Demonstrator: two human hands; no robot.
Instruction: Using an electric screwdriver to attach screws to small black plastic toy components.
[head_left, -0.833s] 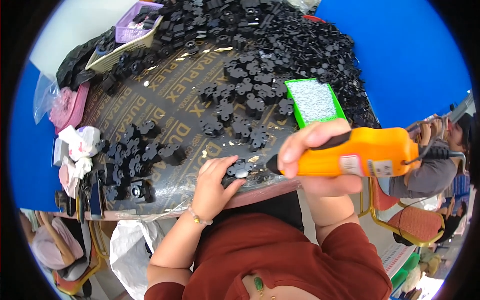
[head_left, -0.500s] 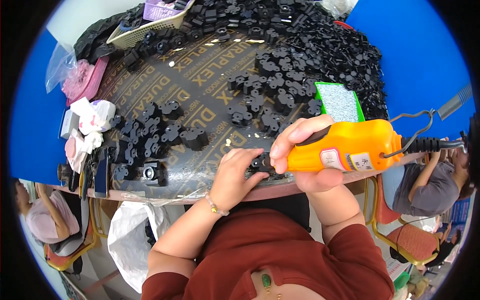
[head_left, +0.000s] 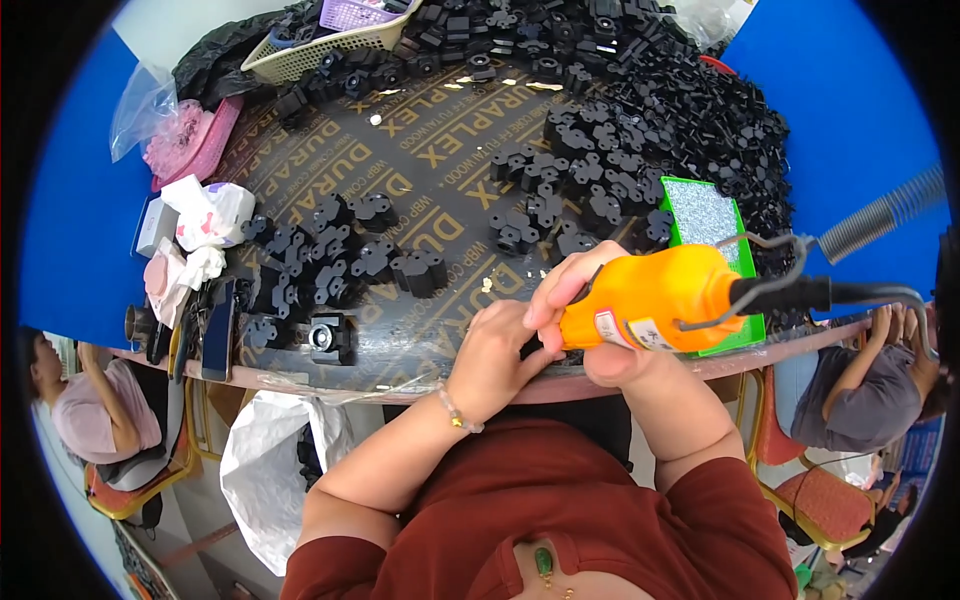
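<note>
My right hand is wrapped round an orange electric screwdriver, whose thick black cable leads off to the right. Its nose points left toward my left hand, and the tip is hidden behind my fingers. Thumb and fingers of my left hand close round a small black plastic part at the table's near edge. Most of that part is covered by my hands. Left of it, a black housing with a round lens-like opening stands by itself, beside a group of black parts.
A green tray of small silvery screws lies behind the screwdriver. Black parts and a large heap of small black pieces cover the table's far right. At left are tissues, a phone and a pink basket. People sit at both sides.
The screwdriver has tilted, its cable end swinging nearer, and its nose is now hidden by my fingers. More of the green tray shows. The whole view has shifted slightly.
</note>
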